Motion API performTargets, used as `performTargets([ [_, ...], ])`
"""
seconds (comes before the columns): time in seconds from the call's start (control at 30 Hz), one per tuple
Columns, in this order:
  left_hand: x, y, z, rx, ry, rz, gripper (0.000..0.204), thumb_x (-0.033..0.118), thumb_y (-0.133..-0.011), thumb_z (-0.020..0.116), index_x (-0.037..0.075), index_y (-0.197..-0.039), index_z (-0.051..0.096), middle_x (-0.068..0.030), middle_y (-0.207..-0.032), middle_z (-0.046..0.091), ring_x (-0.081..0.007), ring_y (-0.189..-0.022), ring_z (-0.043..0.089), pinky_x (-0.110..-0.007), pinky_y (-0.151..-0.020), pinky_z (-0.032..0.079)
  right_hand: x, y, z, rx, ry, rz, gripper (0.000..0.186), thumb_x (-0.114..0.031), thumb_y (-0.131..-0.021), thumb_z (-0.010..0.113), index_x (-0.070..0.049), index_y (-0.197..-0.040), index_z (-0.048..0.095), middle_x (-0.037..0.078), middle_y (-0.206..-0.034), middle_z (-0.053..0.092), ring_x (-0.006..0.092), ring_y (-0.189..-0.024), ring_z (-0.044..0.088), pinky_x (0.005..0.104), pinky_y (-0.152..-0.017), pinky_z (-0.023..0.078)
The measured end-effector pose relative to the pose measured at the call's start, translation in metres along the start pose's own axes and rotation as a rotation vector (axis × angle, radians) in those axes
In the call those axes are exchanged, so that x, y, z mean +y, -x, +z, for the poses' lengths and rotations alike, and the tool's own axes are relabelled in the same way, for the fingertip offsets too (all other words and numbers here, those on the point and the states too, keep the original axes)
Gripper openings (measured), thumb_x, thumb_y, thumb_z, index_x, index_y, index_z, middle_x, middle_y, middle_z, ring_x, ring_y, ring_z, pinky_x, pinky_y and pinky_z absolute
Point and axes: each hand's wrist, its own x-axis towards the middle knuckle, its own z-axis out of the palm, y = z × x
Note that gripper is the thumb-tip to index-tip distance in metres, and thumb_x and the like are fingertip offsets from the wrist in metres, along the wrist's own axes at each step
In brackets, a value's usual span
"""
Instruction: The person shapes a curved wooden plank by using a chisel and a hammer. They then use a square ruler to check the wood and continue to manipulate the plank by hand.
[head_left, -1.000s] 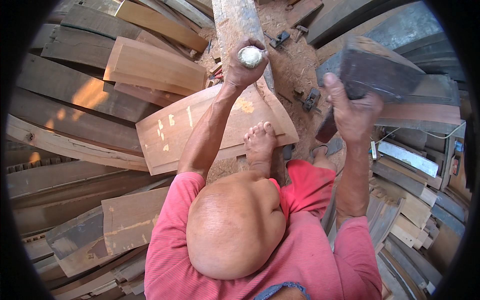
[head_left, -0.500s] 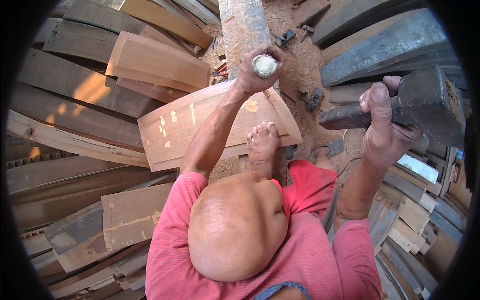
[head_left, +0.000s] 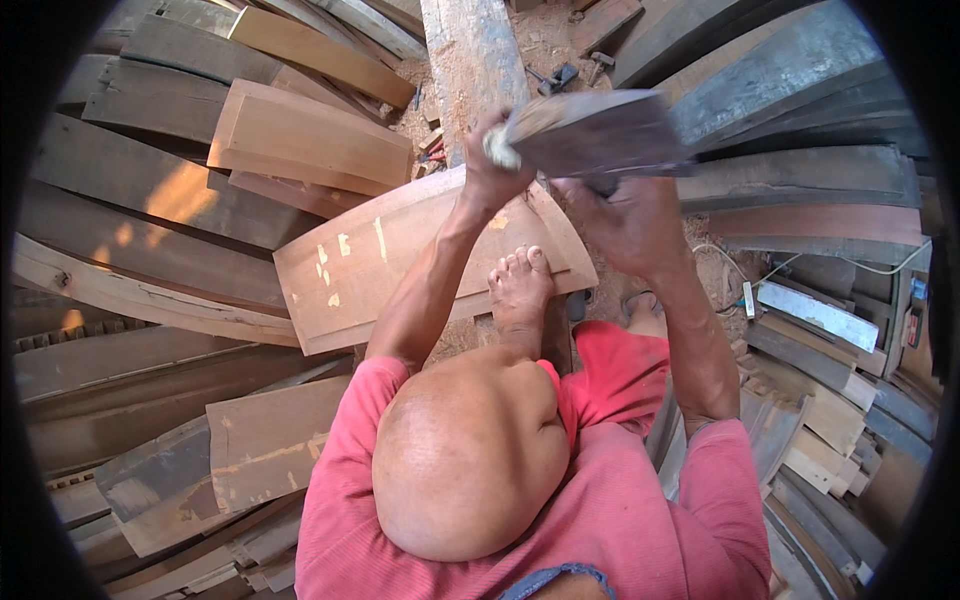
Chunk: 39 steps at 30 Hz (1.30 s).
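My left hand (head_left: 490, 180) is closed around an upright tool handle (head_left: 500, 150) with a pale, frayed top, seen end-on; its lower part is hidden. My right hand (head_left: 630, 215) grips a dark, blocky mallet (head_left: 600, 130), blurred, its head over the handle's top; whether they touch I cannot tell. Below both hands, a curved light-brown wooden panel (head_left: 380, 280) with pale patches lies across a long beam (head_left: 465, 45). My bare left foot (head_left: 520, 285) presses on the panel.
Stacked curved boards (head_left: 150, 250) fill the left side, darker boards (head_left: 770, 75) the upper right. Metal hand tools (head_left: 560, 80) lie in shavings beside the beam. A white cord (head_left: 890, 270) runs over stacked offcuts at right. My other foot (head_left: 640, 305) is in a sandal on the ground.
The mallet rose out to the right, then swung inward to the top of the handle in my left hand. My left hand shifted slightly, still holding the handle.
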Motion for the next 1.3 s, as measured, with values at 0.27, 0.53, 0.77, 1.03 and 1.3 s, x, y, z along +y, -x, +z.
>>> performTargets([
  [0.27, -0.003, -0.008, -0.007, -0.11, 0.151, -0.334, 0.021, 0.012, -0.085, 0.075, 0.004, -0.103, 0.065, -0.0036, -0.088, 0.067, -0.0122, -0.082, 0.064, -0.027, -0.076, 0.053, -0.028, 0.003, -0.047, 0.41, -0.374, 0.213, 0.022, -0.01, -0.088, 0.081, 0.0, -0.102, 0.069, 0.004, -0.087, 0.069, 0.0105, -0.066, 0.062, 0.0253, -0.058, 0.05],
  [0.53, 0.01, -0.002, -0.007, -0.174, 0.092, -0.269, 0.02, 0.008, -0.084, 0.073, 0.004, -0.101, 0.064, -0.0037, -0.085, 0.066, -0.011, -0.08, 0.063, -0.028, -0.073, 0.052, -0.028, -0.002, -0.067, 0.476, 0.039, -0.156, 0.023, -0.008, -0.088, 0.08, 0.001, -0.105, 0.068, 0.006, -0.084, 0.069, 0.0114, -0.063, 0.062, 0.0263, -0.057, 0.052],
  [0.77, 0.015, 0.003, -0.001, -0.189, 0.071, 0.014, 0.03, 0.007, -0.078, 0.076, 0.001, -0.105, 0.066, -0.0077, -0.091, 0.07, -0.0141, -0.087, 0.068, -0.029, -0.078, 0.055, 0.01, 0.001, -0.004, -0.352, 0.506, 0.079, 0.021, -0.015, -0.085, 0.078, -0.001, -0.101, 0.074, 0.01, -0.089, 0.075, 0.0187, -0.076, 0.07, 0.0363, -0.073, 0.055],
  [1.03, -0.002, -0.007, 0.005, -0.034, 0.121, -0.31, 0.021, 0.008, -0.082, 0.075, 0.003, -0.1, 0.067, -0.0064, -0.09, 0.067, -0.0152, -0.081, 0.066, -0.028, -0.076, 0.053, -0.024, 0.007, -0.033, 0.115, -0.258, 0.246, 0.021, -0.013, -0.087, 0.08, 0.0, -0.1, 0.072, 0.006, -0.09, 0.074, 0.0149, -0.078, 0.068, 0.0336, -0.076, 0.054],
  [1.3, 0.015, -0.003, 0.003, -0.133, 0.172, -0.406, 0.016, 0.01, -0.086, 0.073, 0.003, -0.1, 0.067, -0.004, -0.087, 0.068, -0.0106, -0.082, 0.065, -0.027, -0.075, 0.053, -0.027, 0.006, -0.07, 0.389, -0.299, 0.16, 0.023, -0.01, -0.086, 0.083, 0.001, -0.102, 0.07, 0.006, -0.085, 0.071, 0.0109, -0.069, 0.065, 0.0246, -0.062, 0.052],
])
